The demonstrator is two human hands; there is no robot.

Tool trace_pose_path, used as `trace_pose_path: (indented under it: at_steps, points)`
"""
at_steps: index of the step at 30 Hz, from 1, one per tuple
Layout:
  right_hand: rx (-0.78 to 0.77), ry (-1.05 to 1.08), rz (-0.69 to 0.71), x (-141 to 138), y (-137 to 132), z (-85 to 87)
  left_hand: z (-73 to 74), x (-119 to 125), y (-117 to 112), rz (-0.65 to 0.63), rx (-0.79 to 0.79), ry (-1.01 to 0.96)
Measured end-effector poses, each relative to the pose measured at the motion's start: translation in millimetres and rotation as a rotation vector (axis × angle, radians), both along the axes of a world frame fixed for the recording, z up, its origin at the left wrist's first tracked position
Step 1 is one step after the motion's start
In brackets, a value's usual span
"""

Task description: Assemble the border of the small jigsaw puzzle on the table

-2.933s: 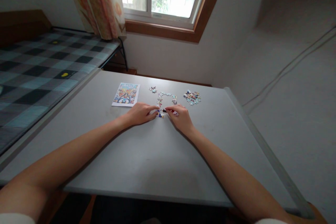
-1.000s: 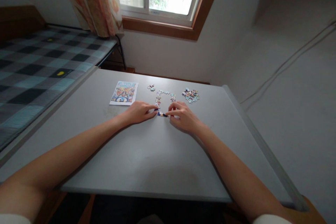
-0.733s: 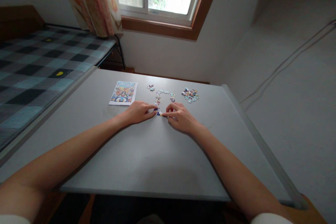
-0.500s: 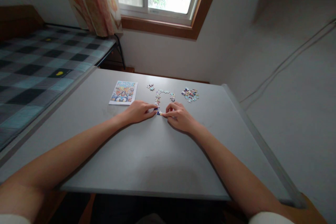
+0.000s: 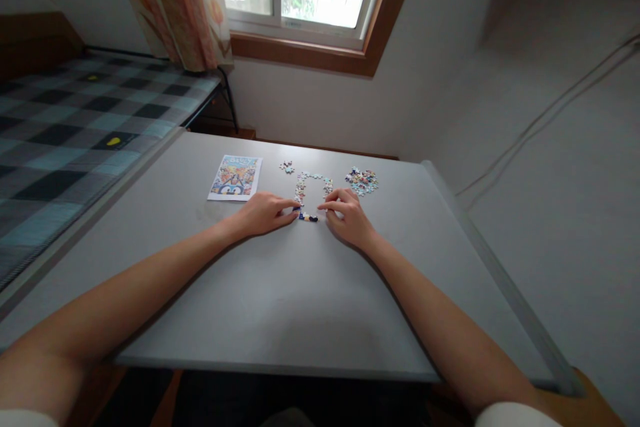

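Observation:
A jigsaw puzzle frame (image 5: 301, 187) of joined pieces lies on the grey-white table (image 5: 270, 293), its middle showing bare tabletop. My left hand (image 5: 269, 212) has thumb and forefinger closed about the dark blue pieces at the frame's lower left corner. The bottom row (image 5: 309, 218) of dark blue, yellow and black pieces runs right from these fingertips. Just right of that row hovers my right hand (image 5: 347, 217), fingers bent and apart, with no piece visible in them. It partly hides the frame's lower right side.
A printed picture sheet (image 5: 235, 178) with a penguin lies left of the frame. Behind it are a few loose pieces (image 5: 287, 167). To the right sits a heap of loose puzzle pieces (image 5: 363, 181). A bed with a checked cover (image 5: 100, 107) adjoins the table's left side.
My right hand has drawn back slightly to the right, off the bottom row, uncovering its black end piece. My left hand has stayed at the corner.

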State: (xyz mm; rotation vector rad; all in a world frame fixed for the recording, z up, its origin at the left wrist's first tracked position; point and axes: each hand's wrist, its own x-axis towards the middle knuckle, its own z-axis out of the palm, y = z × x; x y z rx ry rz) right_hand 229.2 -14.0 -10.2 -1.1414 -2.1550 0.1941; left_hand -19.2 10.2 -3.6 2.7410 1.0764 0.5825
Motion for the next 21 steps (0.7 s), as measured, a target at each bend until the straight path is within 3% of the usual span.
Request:
trace_pose_path:
  at_steps: [21]
  points:
    - [-0.004,-0.013,-0.085,-1.6,4.4,-4.3,-2.0,1.3,-0.5,0.018,0.040,0.007]
